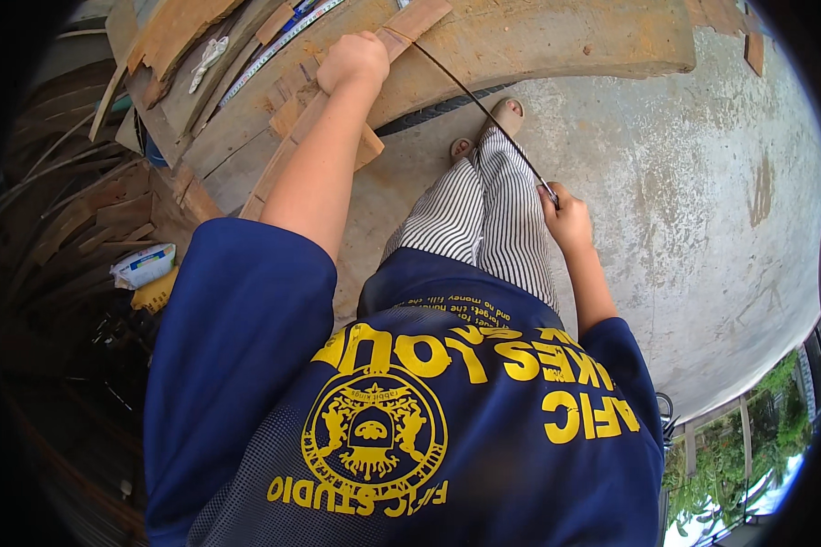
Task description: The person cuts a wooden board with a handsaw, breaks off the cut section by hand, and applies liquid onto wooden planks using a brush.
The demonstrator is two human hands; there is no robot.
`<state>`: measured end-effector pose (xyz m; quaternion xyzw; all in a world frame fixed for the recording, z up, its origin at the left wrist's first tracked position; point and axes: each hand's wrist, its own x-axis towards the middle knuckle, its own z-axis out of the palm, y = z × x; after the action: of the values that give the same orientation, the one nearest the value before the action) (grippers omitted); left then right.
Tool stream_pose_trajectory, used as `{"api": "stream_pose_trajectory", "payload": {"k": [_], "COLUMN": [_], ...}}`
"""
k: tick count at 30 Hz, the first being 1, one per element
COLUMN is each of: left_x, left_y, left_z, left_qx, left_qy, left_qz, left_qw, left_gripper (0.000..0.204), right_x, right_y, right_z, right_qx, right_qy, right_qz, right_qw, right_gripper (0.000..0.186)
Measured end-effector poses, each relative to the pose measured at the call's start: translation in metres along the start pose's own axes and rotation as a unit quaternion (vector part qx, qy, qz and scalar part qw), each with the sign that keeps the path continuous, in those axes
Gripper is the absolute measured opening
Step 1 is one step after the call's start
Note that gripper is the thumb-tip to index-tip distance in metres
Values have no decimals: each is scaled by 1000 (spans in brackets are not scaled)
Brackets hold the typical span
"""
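My left hand (354, 66) is closed on a narrow wooden board (415, 20) at the upper middle, which lies along a wide curved plank. A long, thin dark strip or rod (470, 93) runs diagonally from this board down to my right hand (566, 217); I cannot make out exactly what it is. My right hand grips its lower end, beside my striped trouser leg. Small wood offcuts (367, 144) are under the narrow board, near my left forearm.
The wide plank (575, 36) spans the top. Stacked wood (82, 219), a white cloth-like item (208, 64), a pale measuring strip (265, 68) and bags (144, 266) are on the left. My sandalled feet stand on concrete floor (684, 182) beside a dark ridged object (429, 114).
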<state>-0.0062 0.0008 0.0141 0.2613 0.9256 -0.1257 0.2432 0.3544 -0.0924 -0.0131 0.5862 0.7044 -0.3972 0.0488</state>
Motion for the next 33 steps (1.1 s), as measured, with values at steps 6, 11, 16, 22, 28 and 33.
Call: {"api": "stream_pose_trajectory", "payload": {"k": [6, 11, 16, 22, 28, 33], "left_x": [-1, -3, 0, -3, -4, -1], "left_y": [3, -2, -3, 5, 5, -1], "left_z": [1, -3, -1, 0, 2, 1], "left_qx": [-1, 2, -12, -6, 6, 8], "left_qy": [-11, -3, -26, -33, 3, 1], "left_qz": [19, 16, 12, 11, 25, 9], "left_qw": [1000, 1000, 1000, 999, 1000, 1000], "left_gripper": [51, 50, 52, 53, 50, 50], "right_x": [-27, -59, -32, 67, 94, 68], "right_y": [-13, 13, 9, -72, -104, -81], "right_z": [-9, -82, -99, -36, -13, -30], "right_qx": [74, -28, -11, 78, 107, 83], "right_qy": [-25, -4, 11, -29, -31, -58], "right_qz": [37, 51, 24, -43, -95, -54], "right_qw": [996, 998, 1000, 996, 989, 993], "right_gripper": [24, 20, 22, 28, 32, 29]}}
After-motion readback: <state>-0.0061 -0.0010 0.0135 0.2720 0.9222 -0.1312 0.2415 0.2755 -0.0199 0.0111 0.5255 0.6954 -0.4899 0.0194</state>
